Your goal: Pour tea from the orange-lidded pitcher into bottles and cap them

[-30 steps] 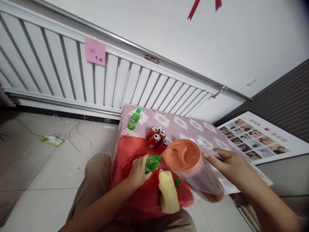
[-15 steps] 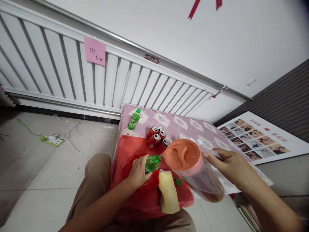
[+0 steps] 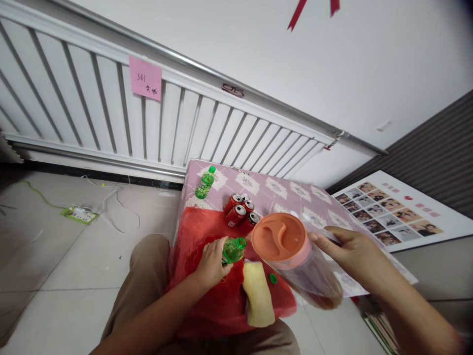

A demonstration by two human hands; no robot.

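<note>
My left hand (image 3: 213,264) is wrapped round an uncapped green plastic bottle (image 3: 233,250), whose mouth points up and to the right. In my right hand (image 3: 345,251) is the handle of a clear pitcher (image 3: 314,281) with an orange lid (image 3: 280,237). The pitcher leans so that its lid is toward the bottle, and brown liquid lies low inside it. Whether liquid flows between the two, I cannot tell. A green bottle cap (image 3: 273,278) and a folded yellow cloth (image 3: 258,294) rest on the red sheet (image 3: 199,227) below.
Several red drink cans (image 3: 236,215) stand grouped behind the bottle. A capped green bottle (image 3: 205,183) is upright at the table's far left. White radiator (image 3: 207,125) behind the table; photo board (image 3: 391,212) at right. A power strip (image 3: 79,215) with cables lies on the floor.
</note>
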